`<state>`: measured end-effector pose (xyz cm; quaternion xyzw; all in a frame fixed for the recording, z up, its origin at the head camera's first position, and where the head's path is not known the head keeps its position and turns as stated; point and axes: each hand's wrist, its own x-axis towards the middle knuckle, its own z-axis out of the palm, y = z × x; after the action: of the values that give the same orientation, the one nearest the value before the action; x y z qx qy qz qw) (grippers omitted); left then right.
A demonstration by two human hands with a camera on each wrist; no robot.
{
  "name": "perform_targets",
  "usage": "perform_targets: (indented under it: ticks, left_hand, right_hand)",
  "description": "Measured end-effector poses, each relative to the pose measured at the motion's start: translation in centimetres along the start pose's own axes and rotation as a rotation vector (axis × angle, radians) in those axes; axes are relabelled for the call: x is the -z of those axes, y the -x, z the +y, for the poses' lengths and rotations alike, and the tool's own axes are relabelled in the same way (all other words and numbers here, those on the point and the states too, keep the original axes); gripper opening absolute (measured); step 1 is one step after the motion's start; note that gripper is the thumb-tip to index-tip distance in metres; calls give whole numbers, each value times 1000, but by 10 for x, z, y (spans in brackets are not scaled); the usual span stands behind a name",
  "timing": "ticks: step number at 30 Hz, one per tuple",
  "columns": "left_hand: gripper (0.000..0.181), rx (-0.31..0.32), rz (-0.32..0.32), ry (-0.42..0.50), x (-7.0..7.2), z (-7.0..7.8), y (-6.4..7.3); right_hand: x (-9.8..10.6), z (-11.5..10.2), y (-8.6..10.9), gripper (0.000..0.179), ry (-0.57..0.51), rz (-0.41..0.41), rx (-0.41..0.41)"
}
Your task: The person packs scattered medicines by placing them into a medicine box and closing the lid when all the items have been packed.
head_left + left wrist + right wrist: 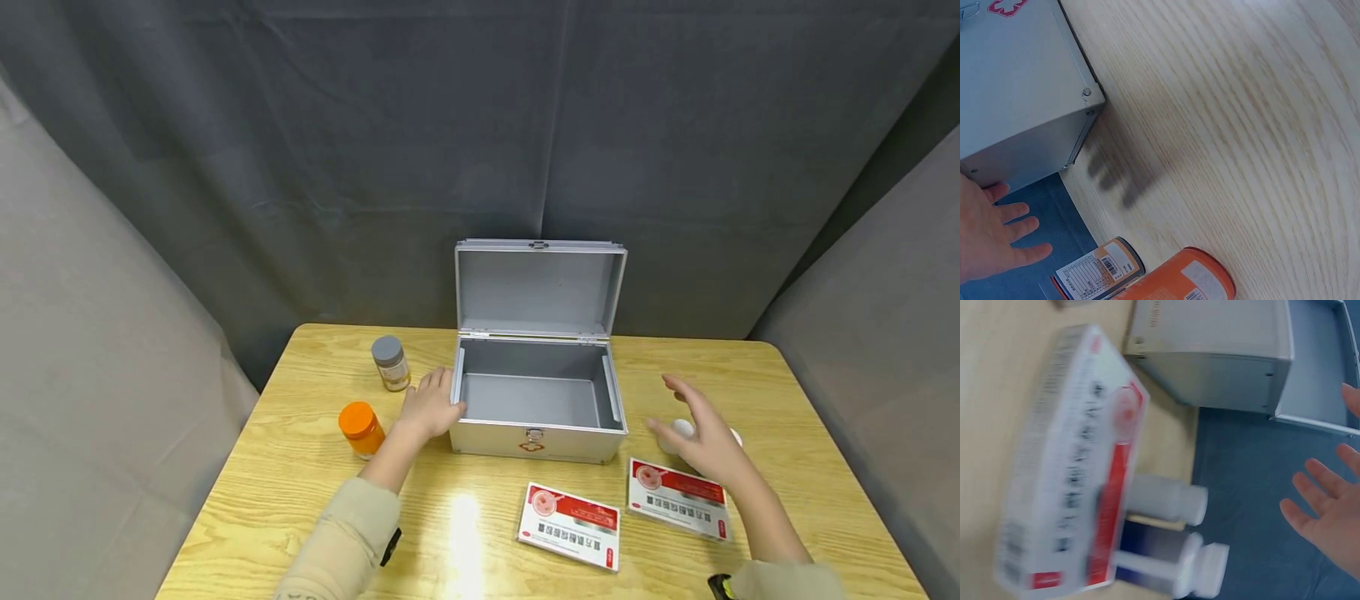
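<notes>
A silvery rectangular metal case (498, 437), grey inside, stood lid-up mid-frame on a wood-grained worktop (285, 467); left hand (431, 407), loose-fingered, touched its side; right hand (708, 442), lower right, spread free.

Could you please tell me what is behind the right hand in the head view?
Parts of a white bottle and the white cap of a dark bottle show; the right hand covers the rest.
</notes>
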<state>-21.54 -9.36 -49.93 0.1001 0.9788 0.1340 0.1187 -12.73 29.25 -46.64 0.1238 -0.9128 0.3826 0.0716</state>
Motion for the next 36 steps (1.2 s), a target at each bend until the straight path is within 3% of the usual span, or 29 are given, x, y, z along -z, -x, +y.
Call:
perform_targets:
  ticks: [9, 15, 24, 36]
  left_hand:
    - [71, -4, 13, -51, -1, 0, 0]
    - [68, -28, 57, -63, -2, -2, 1]
    - [68, -28, 90, -61, -4, -2, 1]
    - [67, -29, 99, -89, -2, -1, 3]
  right_hand:
    - [-17, 33, 45, 81, 216, 14, 58]
    - [-22, 48, 63, 85, 340, 1, 84]
    - [-27, 66, 76, 94, 387, -77, 29]
    - [-38, 79, 82, 86, 425, -43, 96]
